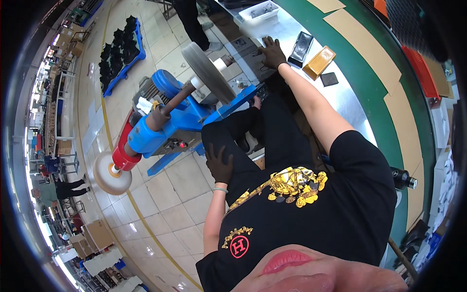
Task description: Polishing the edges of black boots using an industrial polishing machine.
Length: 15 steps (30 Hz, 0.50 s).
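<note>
Nearest camera: black shirt (311, 204) with gold print, filling the lower frame; no face detail given.
Left hand (220, 165): dark-gloved, resting flat on the black-trousered thigh (243, 141), fingers spread loosely, holding nothing.
Right hand (272, 52): dark-gloved, arm stretched out to the metal worktable (340, 97), palm down on a small flat piece; fingers splayed over it, grip underneath cannot be told.
Piece under right hand: lying on the tabletop just left of a black tray (300, 48); shape and material too hidden to tell.
Beside it: gold-coloured rectangular block (319, 62) right of the tray, small dark square pad (329, 79) below that, white bin (259, 11) of parts at the table's far end.
Machine: blue double-ended polishing machine (170, 121), grey disc wheel (208, 72) close to the knees and the table edge, pale buffing wheel (112, 173) at the opposite end; spinning or still cannot be told.
Floor: blue pallet (121, 48) of black parts well apart, another person's legs (192, 24) beyond the grey wheel.
Risk, as a judgement: grey wheel very near the outstretched arm's return path; a glove or piece brushing a turning wheel could snag or be flung.
Second risk: flat-handed pickup of a thin piece in gloves, likely to slide and knock the tray or block.
</note>
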Tool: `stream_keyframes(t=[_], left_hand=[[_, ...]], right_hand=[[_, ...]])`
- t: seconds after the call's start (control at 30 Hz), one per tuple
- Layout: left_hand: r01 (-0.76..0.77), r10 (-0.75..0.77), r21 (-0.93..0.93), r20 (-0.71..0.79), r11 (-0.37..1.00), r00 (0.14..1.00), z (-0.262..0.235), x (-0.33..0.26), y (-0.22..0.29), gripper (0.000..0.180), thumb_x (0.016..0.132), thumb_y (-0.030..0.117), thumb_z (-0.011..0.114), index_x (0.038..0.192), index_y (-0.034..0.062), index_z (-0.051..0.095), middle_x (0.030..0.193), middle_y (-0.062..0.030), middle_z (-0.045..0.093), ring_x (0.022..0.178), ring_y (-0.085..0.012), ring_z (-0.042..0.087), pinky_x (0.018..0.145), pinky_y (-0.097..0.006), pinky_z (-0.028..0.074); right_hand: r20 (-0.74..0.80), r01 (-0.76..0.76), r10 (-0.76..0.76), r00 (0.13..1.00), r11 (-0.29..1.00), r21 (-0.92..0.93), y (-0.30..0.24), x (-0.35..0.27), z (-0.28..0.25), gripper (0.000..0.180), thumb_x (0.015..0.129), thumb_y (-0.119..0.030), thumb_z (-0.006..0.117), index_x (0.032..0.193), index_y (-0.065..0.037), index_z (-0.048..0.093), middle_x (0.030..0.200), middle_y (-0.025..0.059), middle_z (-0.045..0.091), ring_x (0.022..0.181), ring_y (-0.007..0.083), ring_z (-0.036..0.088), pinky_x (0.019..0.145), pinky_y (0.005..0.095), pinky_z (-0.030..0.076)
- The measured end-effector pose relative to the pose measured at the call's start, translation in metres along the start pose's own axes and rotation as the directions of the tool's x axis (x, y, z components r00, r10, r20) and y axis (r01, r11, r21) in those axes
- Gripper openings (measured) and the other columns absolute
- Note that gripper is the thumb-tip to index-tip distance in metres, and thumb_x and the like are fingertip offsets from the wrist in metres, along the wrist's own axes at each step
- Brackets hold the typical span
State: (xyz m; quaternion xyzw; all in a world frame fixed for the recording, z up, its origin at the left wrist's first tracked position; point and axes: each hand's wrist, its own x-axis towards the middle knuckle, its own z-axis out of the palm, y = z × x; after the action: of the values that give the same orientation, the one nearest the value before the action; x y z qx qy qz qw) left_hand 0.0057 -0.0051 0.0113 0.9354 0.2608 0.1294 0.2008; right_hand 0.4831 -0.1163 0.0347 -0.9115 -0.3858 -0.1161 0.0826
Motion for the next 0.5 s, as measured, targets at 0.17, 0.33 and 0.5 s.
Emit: stream_keyframes(t=[0.17, 0.33, 0.5], left_hand=[[0.011, -0.011, 0.018, -0.011, 1.000, 1.000, -0.006, -0.006, 0.003, 0.046, 0.076, 0.035, 0.067, 0.118, 0.0189, 0.060, 0.146, -0.0141, 0.034, 0.130, -0.0456, 0.032, 0.099, -0.056, 0.033], [-0.013, 0.013, -0.009, 0.002, 1.000, 1.000, 0.002, 0.003, 0.000, 0.046, 0.076, 0.036, 0.066, 0.119, 0.0186, 0.060, 0.145, -0.0147, 0.035, 0.129, -0.0457, 0.033, 0.098, -0.056, 0.034], [-0.041, 0.041, -0.010, 0.011, 0.999, 0.999, 0.003, 0.004, -0.007, 0.048, 0.076, 0.038, 0.067, 0.120, 0.0192, 0.059, 0.145, -0.0163, 0.035, 0.129, -0.0478, 0.032, 0.097, -0.057, 0.034]], right_hand=[[0.078, -0.001, -0.001, 0.997, 1.000, 0.020, -0.007, -0.001, -0.004, 0.052, 0.066, -0.014, 0.065, 0.118, -0.016, 0.064, 0.144, 0.0163, 0.034, 0.136, 0.0332, 0.028, 0.111, 0.0505, 0.019], [0.039, 0.007, -0.008, 0.999, 1.000, 0.021, -0.005, 0.007, -0.009, 0.051, 0.065, -0.014, 0.066, 0.116, -0.016, 0.064, 0.144, 0.0159, 0.035, 0.136, 0.0327, 0.028, 0.110, 0.0507, 0.020], [0.073, -0.008, 0.006, 0.997, 1.000, 0.030, -0.009, 0.006, -0.011, 0.048, 0.065, -0.014, 0.064, 0.113, -0.012, 0.065, 0.144, 0.0181, 0.034, 0.136, 0.0337, 0.027, 0.111, 0.0504, 0.019]])
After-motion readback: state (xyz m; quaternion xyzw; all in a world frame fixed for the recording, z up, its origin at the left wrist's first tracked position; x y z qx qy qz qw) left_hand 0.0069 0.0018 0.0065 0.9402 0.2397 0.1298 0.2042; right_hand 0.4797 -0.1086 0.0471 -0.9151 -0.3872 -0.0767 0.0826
